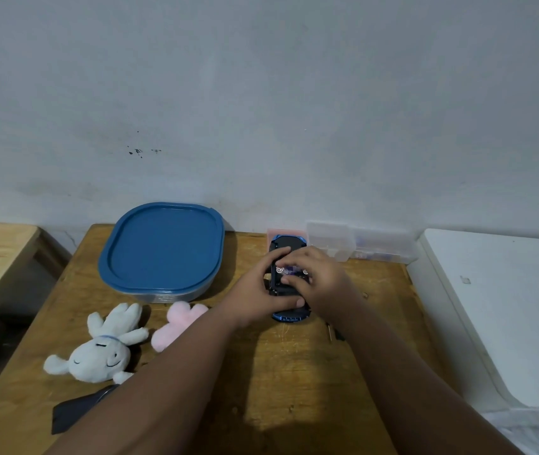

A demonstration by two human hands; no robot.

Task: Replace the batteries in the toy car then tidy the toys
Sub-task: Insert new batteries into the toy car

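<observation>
On the scuffed wooden table (176, 402), going from the left, a soft white plush rabbit (97, 351) lay on its back, fuzzy and limp; beside it sat a fluffy pink plush (176, 325), partly hidden by a forearm; behind both stood a rounded-square container with a smooth blue lid (163, 246) over a clear base. Toward the right, the blue toy car (287, 280) lay upside down near the back of the table, its black glossy underside up and its battery bay open, showing metal coil contacts and something purplish within; the left hand (255, 297) wrapped the car's left flank, fingers curled over the chassis and thumb pressed along its near end; the right hand (319, 277) bent over the bay, fingertips bunched close and touching inside it, though what they pinched I could not tell; a clear plastic box (330, 239) stood against the wall.
</observation>
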